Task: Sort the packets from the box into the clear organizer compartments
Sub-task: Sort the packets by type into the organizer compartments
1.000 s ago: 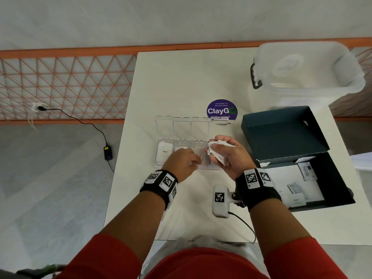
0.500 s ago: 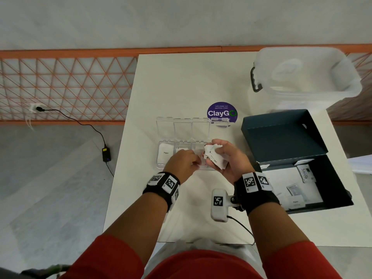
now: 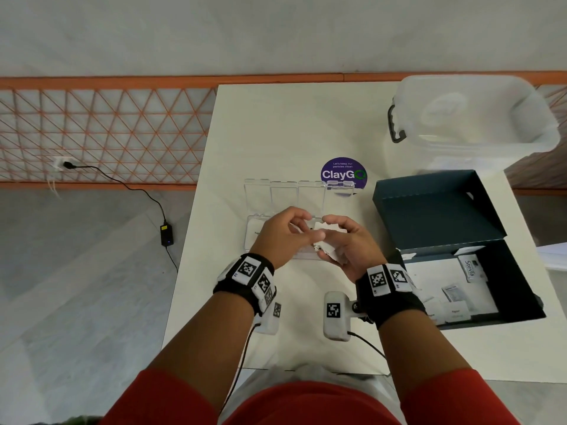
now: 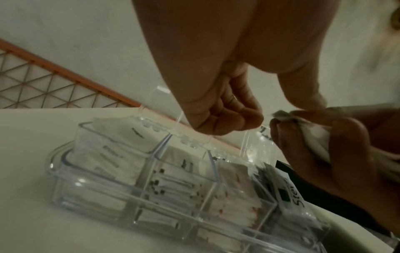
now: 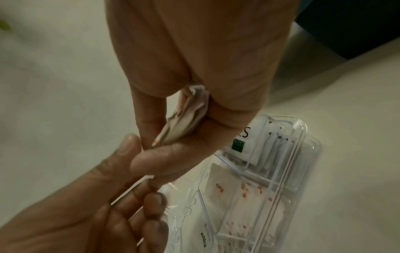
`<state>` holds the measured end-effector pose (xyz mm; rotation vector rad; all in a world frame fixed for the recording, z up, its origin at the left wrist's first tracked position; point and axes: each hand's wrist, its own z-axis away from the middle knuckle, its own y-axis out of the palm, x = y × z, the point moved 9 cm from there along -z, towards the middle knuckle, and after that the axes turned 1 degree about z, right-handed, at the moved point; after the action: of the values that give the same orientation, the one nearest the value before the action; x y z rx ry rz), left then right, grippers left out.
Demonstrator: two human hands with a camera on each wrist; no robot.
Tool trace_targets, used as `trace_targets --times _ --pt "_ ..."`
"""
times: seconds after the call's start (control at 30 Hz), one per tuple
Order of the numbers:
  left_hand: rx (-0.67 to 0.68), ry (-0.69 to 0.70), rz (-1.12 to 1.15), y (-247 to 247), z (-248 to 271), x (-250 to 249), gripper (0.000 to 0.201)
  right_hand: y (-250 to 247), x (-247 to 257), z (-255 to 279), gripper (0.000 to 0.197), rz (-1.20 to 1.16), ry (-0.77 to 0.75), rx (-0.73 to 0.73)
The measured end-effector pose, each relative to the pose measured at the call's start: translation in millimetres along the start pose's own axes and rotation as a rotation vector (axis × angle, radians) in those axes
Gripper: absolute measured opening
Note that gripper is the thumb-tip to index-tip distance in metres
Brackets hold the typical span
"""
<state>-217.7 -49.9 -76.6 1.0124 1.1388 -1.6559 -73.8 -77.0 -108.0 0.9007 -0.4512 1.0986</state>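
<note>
Table edges: the white table point(image 3: 276, 133) ends at the left just beside the clear organizer point(image 3: 254, 237); bare surface lies beyond the organizer's raised lids.
Right side: the dark box point(image 3: 506, 289) sits open near the right edge, with the translucent bin point(image 3: 475, 118) behind it.
Count, organizer: four compartments in a row, each holding packets.
Count, box: about four loose packets point(image 3: 454, 292), one marked Stevia.
Right hand point(image 3: 349, 246): fingers curled, gripping a small bunch of white packets point(image 3: 329, 230) above the organizer.
Left hand point(image 3: 282, 234): fingers loosely curled; thumb and fingertip meet the bunch's edge, a firm pinch cannot be confirmed.
</note>
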Motion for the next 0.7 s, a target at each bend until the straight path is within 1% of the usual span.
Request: trace_targets --times 0.03,0.1,0.23,0.3,0.4,0.5,0.6,0.7 --pt "0.002 -0.007 -0.014 -1 -2 0 0.027 3 -1 0 0.021 0.004 0.006 0.013" --pt "-0.027 -0.017 -0.010 -7 -5 1 0.018 6 -3 0 0.017 -0.005 0.023 0.033" --pt "-0.080 -0.042 0.096 -24 -5 7 0.013 6 -6 -2 0.026 0.007 0.038 0.046" --pt "-0.114 -0.046 0.120 -32 -4 8 0.015 6 -6 -3 0.029 0.007 0.031 0.046" --pt "-0.133 -0.037 0.146 -40 -4 8 0.028 6 -7 -5 0.030 -0.005 0.029 0.037" --pt "-0.131 -0.018 0.079 -46 -5 7 0.036 6 -6 -5 0.030 0.004 0.028 0.033" --pt "-0.148 -0.018 -0.034 -52 -7 10 0.028 4 -4 -5 0.030 0.003 0.023 0.028" --pt "-0.155 -0.023 -0.233 -55 -9 14 0.019 1 -3 -4 0.030 -0.010 0.018 0.021"
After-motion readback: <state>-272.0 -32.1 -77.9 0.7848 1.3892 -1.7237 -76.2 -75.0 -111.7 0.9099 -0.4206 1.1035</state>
